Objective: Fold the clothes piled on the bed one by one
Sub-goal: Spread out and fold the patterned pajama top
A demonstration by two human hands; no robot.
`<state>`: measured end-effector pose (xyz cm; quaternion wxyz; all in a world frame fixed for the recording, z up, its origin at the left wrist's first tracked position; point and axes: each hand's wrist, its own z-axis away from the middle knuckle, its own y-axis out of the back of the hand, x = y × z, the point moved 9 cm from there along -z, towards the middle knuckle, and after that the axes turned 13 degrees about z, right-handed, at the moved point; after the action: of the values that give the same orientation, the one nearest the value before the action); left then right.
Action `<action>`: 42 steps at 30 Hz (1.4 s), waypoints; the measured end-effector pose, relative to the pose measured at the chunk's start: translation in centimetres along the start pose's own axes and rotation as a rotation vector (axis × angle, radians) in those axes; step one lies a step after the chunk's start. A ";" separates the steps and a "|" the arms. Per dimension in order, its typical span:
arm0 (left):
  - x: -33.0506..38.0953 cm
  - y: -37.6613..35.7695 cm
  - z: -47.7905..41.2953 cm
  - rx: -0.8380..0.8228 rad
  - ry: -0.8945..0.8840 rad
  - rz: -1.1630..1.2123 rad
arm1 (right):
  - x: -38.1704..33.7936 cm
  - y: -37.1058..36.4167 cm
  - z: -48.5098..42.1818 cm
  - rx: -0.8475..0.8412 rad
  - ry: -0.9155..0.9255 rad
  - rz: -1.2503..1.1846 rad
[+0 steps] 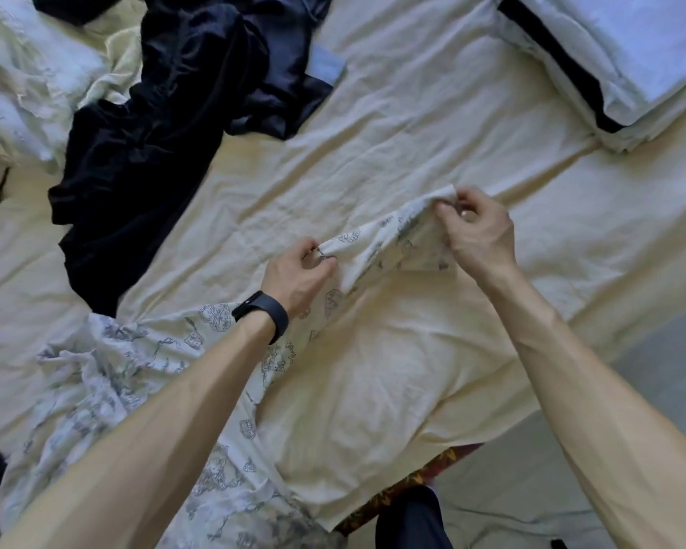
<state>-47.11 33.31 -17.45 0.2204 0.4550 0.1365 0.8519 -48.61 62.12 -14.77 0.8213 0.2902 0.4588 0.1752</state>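
Observation:
A white garment with a grey-blue print (143, 374) lies crumpled across the cream bed sheet (393, 112), trailing from the lower left up to the middle. My left hand (298, 273), with a dark band on its wrist, pinches one edge of this garment. My right hand (478, 235) pinches the raised far corner of the same garment, so a strip of cloth is stretched between both hands just above the sheet. A heap of dark navy and black clothes (167, 124) sits at the upper left, away from both hands.
Pale crumpled bedding (24, 81) lies at the far left. A white pillow with a black band (610, 53) rests at the upper right. The bed's edge runs along the lower right, with a patterned fabric (412, 481) and pale floor (531, 489) below it.

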 end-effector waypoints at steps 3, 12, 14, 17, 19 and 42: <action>0.8 0.0 0.7 -0.062 -0.034 0.110 | -0.4 0.7 -0.6 0.008 -0.033 -0.239; 4.5 -6.1 -4.2 -0.249 0.043 -0.181 | 5.4 -0.6 0.6 -0.008 -0.252 -0.164; 7.1 -8.0 -5.7 -0.273 -0.010 -0.221 | 5.3 -1.4 1.0 -0.050 -0.217 -0.184; 8.1 -10.9 -7.2 -0.394 0.071 -0.200 | 4.9 -2.8 1.0 -0.114 -0.112 -0.125; 8.1 -11.7 -7.3 -0.471 0.162 -0.152 | 4.3 -2.7 0.9 -0.093 -0.048 -0.093; 10.1 -11.8 -7.6 -0.603 0.155 -0.401 | 5.5 -2.6 1.4 -0.242 -0.102 -0.268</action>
<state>-55.37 48.35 -19.54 0.4960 0.2679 -0.0178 0.8258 -44.55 62.68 -19.44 0.8885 0.1338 0.4266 0.1031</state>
